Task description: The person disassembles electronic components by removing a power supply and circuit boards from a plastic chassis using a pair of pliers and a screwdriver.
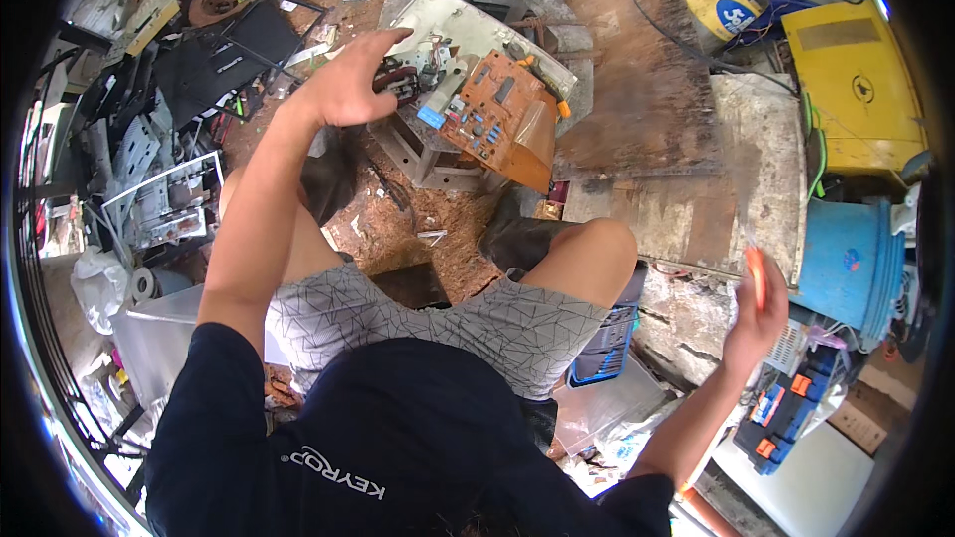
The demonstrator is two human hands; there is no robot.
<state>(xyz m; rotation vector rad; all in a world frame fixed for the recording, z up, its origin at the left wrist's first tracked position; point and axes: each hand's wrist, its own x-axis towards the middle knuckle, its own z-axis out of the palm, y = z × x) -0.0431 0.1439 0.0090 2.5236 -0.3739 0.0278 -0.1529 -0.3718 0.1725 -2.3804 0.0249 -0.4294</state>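
Observation:
My left hand [348, 85] is beside an opened appliance panel, its thumb and fingers apart around a dark part [400, 86] at the panel's left end; whether they touch it I cannot tell. The pale plastic panel [448, 15] rests tilted on a grey metal stand [428, 164]. A brown circuit board [497, 104] with blue, black and orange components leans over the panel's near side. Out to the right, my right hand [753, 323] is closed on an orange-handled tool [758, 276]. Its thin tip points away from me and is blurred.
Stained wooden boards [637, 70] lie right of the stand. Beyond them are a yellow case [856, 89], a blue bucket [846, 259] and a dark blue toolbox [791, 403]. Scrap metal and plastic [149, 169] crowd the left. A black cable [647, 15] loops across the boards.

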